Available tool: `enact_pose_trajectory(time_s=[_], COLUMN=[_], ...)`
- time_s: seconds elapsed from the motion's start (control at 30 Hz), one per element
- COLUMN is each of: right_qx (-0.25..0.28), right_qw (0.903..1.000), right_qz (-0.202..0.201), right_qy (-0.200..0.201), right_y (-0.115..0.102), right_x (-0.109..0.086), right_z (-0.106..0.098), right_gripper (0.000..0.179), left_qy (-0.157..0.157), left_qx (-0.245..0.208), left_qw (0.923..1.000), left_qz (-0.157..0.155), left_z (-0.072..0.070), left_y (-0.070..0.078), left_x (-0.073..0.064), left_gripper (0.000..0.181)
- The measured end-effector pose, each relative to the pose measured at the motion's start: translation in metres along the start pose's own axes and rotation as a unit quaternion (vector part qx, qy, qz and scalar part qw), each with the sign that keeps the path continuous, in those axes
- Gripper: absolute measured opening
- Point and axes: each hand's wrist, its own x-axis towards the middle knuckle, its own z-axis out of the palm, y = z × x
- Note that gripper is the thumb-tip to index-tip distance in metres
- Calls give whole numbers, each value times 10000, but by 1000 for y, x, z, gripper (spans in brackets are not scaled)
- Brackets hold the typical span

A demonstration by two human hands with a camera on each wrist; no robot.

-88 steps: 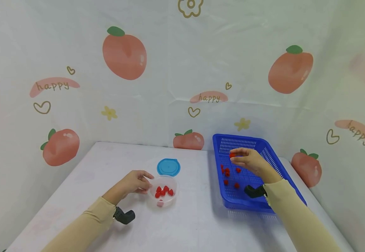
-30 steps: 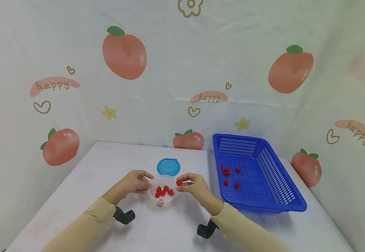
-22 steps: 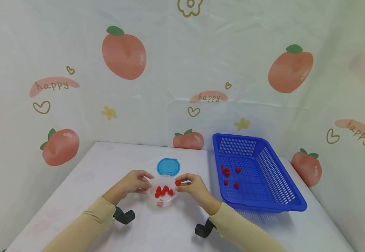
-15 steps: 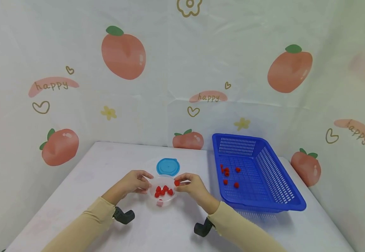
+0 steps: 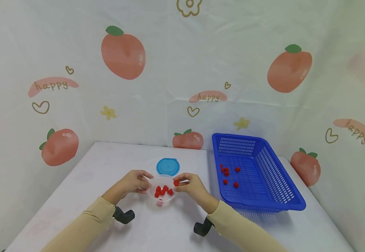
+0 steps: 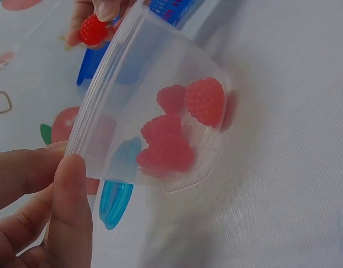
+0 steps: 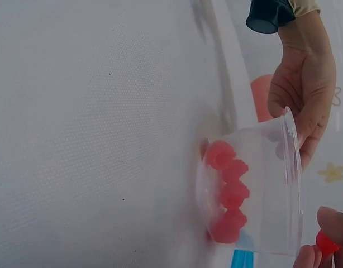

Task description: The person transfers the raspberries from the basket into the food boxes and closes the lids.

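Observation:
My left hand (image 5: 134, 181) pinches the left rim of a clear plastic tub (image 6: 132, 72) between thumb and fingers. Several red raspberries (image 6: 205, 102) lie on the tub's bottom, and the tub stands upright on the table. My right hand (image 5: 193, 185) pinches one raspberry (image 6: 93, 29) between thumb and fingertips, just above the tub's right rim. In the right wrist view that raspberry (image 7: 327, 243) is partly covered by the fingers and sits outside the tub's mouth. A round blue lid (image 5: 168, 166) lies flat behind the tub.
A blue plastic basket (image 5: 258, 178) stands at the right of the white table (image 5: 119, 154). Several more raspberries (image 5: 236, 184) lie along its left side. A printed cloth (image 5: 166, 63) hangs behind the table. Both wrists carry a black camera mount (image 5: 124, 215).
My right hand came from over the basket with a raspberry to the tub's right rim, then shifted slightly left. My left hand has stayed on the rim.

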Motion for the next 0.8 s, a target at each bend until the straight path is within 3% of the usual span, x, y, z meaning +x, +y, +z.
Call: enact_pose_trajectory(time_s=[0.33, 0.8], right_qx=[62, -3], right_qw=[10000, 10000], right_qz=[-18, 14], right_qy=[-10, -11], right_y=[33, 37], right_x=[23, 26], right_z=[2, 2], right_gripper=[33, 32], left_qy=[-18, -23], left_qx=[11, -28], left_qw=[10000, 10000], left_qz=[13, 22], left_z=[-1, 0], left_y=[0, 1], left_x=[0, 0], left_gripper=[36, 36])
